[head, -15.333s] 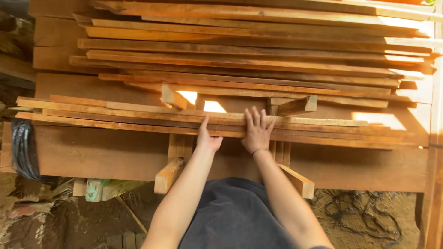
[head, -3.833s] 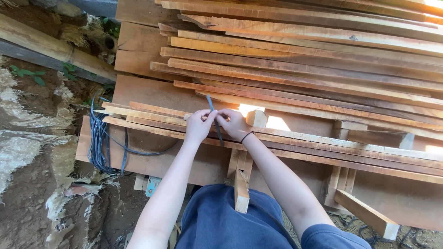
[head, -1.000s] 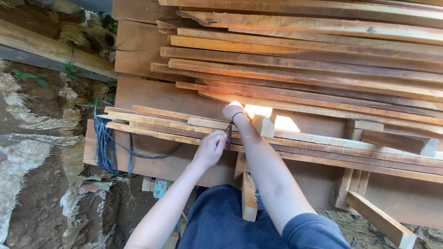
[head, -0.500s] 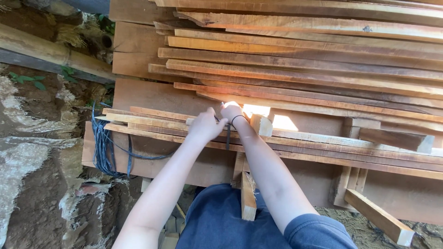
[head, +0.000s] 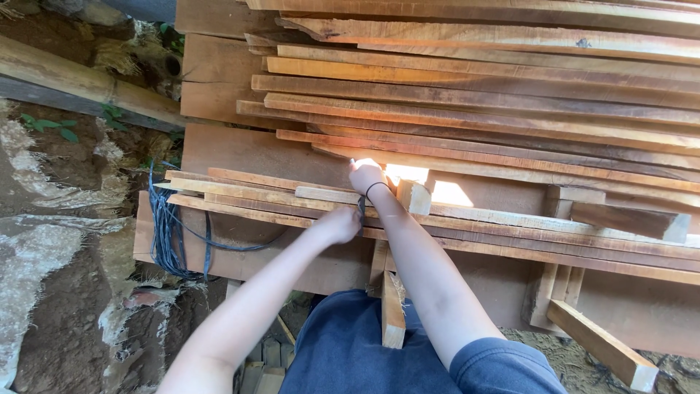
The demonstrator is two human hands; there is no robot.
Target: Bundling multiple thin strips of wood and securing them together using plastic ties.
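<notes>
A thin bundle of long wooden slats [head: 248,191] lies across a wide brown board [head: 240,149]. A dark strap [head: 361,210] runs over the slats from the far side to the near edge. My right hand [head: 367,177] is closed on the strap's far end, at the back of the bundle, next to a small wooden block [head: 414,195]. At the bundle's near edge, my left hand [head: 339,222] is a fist on the strap's lower end.
A tall stack of long planks [head: 474,95] fills the back. A coil of dark blue cord [head: 169,233] hangs at the board's left end. Bamboo poles [head: 80,80] and bare earth lie at left. Short wooden legs [head: 392,306] jut toward my lap.
My left hand has dropped from beside my right hand on top of the slats to their near edge, fist on the strap. My right hand has stayed in place.
</notes>
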